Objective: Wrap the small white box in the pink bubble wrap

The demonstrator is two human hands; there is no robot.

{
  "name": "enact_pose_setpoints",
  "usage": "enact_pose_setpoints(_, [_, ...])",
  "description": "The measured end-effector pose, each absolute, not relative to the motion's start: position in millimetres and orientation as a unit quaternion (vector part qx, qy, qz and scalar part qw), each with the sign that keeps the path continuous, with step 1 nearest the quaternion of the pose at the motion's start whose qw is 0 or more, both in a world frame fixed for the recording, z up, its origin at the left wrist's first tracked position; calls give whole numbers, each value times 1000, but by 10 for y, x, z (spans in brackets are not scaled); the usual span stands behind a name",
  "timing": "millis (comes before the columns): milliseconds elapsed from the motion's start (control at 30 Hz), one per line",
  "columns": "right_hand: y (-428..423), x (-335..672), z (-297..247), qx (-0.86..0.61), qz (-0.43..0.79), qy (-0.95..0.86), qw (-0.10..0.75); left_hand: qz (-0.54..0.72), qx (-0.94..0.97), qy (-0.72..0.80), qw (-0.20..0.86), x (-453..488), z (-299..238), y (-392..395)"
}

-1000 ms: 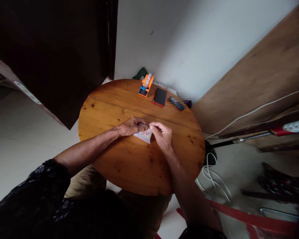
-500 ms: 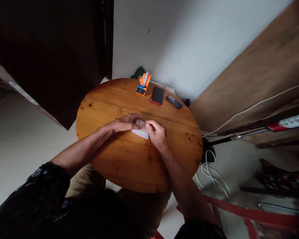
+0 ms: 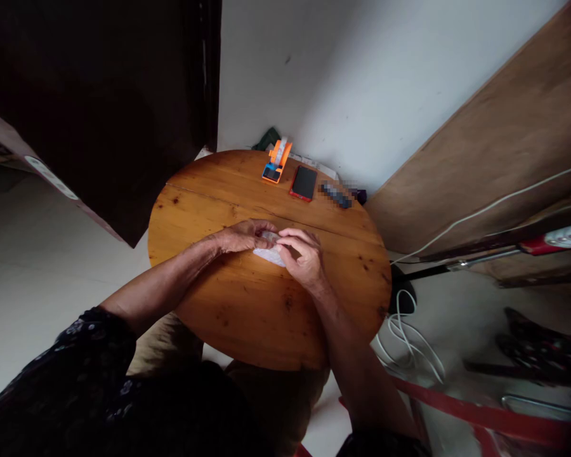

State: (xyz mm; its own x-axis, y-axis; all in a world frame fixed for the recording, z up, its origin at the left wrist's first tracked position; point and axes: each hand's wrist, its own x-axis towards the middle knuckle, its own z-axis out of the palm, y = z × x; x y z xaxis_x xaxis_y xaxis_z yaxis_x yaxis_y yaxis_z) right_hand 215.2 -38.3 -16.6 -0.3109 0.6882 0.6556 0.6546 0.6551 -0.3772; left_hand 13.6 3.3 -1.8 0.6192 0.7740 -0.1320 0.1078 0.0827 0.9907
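Observation:
A small whitish, see-through packet (image 3: pixel 269 255) lies near the middle of the round wooden table (image 3: pixel 247 311). It looks like thin plastic, but its contents I cannot make out. From the left, my left hand (image 3: pixel 247 236) closes on it, fingers bent over its far side and thumb across its front. At its right end is my right hand (image 3: pixel 305 255), with thumb and fingertips meeting on the packet's edge and the other fingers half bent above. Both hands partly cover the packet.
An orange and blue tape dispenser (image 3: pixel 276 162), a red-cased phone (image 3: pixel 303 183) and a blurred dark item (image 3: pixel 335 194) lie along the table's far edge. A white cable (image 3: pixel 402 324) coils on the floor at right, near a red chair (image 3: pixel 457 400).
My right hand's fingers have straightened and lifted from a tighter curl, over the packet's right end. My left hand stays on the packet. The whole view has shifted slightly.

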Motion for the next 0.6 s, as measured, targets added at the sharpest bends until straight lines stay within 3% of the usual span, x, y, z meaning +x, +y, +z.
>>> enact_pose_setpoints(133, [-413,2181,-107,-414,16,-828,377,258,631,350,643,128,-35,39])
enact_pose_setpoints(600, [-401,2210,-129,-377,4,-854,359,238,663,358,613,54,-29,86])
